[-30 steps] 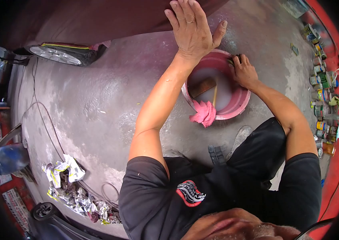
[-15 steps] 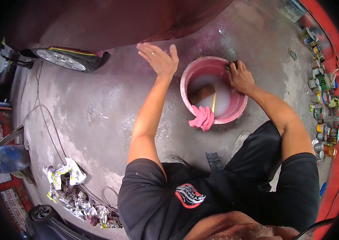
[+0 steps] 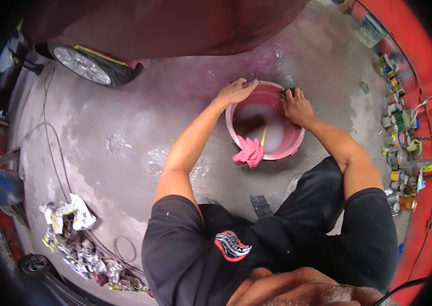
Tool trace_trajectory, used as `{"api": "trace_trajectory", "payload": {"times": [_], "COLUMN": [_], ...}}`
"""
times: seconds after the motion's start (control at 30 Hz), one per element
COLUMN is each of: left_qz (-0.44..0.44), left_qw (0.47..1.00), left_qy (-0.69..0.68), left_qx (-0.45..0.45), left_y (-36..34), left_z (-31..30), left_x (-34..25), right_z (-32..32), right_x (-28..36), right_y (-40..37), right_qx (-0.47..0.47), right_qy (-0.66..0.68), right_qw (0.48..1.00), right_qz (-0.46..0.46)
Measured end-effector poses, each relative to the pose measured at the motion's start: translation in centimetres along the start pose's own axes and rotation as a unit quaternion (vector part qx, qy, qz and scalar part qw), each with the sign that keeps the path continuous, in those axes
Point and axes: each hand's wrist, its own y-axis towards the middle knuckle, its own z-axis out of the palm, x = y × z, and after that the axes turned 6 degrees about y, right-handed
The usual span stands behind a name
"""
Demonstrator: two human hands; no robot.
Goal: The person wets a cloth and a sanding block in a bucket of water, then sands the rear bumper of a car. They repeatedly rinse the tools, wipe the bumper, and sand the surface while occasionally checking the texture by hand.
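A pink bucket (image 3: pixel 299 145) of cloudy, whitish liquid stands on the floor in front of me. My left hand (image 3: pixel 236 92) is closed on its upper-left rim, fingertips partly hidden. At the upper-right rim, my right hand (image 3: pixel 298 108) has its fingers curled over the edge. Under those fingers is a small dark piece (image 3: pixel 283 94), too small to name. A crumpled pink cloth (image 3: pixel 249 152) hangs over the near rim. Beside it a thin pale stick (image 3: pixel 264 135) leans into the liquid. A brownish shape (image 3: pixel 249 126) shows dimly inside the bucket.
A dark red car body (image 3: pixel 175 28) with a wheel (image 3: pixel 81 65) is overhead and ahead. Several paint cans (image 3: pixel 390 121) line the red wall at right. Crumpled masking paper (image 3: pixel 75 245) and a hose (image 3: pixel 55 137) lie at left. Wet patches mark the concrete floor (image 3: pixel 119 132).
My left hand has come down and right, from open in the air beside the car to the bucket's rim. The right hand stays at the rim. The whole view has shifted slightly.
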Motion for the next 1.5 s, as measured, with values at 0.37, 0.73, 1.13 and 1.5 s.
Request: {"api": "trace_trajectory", "payload": {"times": [0.37,0.73,1.13,1.5], "left_qz": [0.055,-0.009,-0.340,-0.401], "left_qw": [0.986,0.995,0.909,0.857], "left_qy": [0.156,0.101,0.147,0.231], "left_qx": [0.010,-0.024,-0.189,-0.227], "left_y": [-1.7,-3.2,-6.8,-9.8], "left_z": [1.0,1.8,4.6,5.7], "left_x": [1.5,2.1,-2.2,-3.0], "right_z": [0.8,-0.7,2.4,2.8], "right_x": [-0.1,-2.2,-3.2,-3.6], "right_y": [1.0,4.1,3.3,3.4], "right_qx": [-0.084,0.070,-0.016,-0.038], "right_qy": [0.090,0.156,0.176,0.173], "right_qw": [0.992,0.984,0.976,0.977], "right_qz": [-0.023,-0.049,-0.129,-0.117]}}
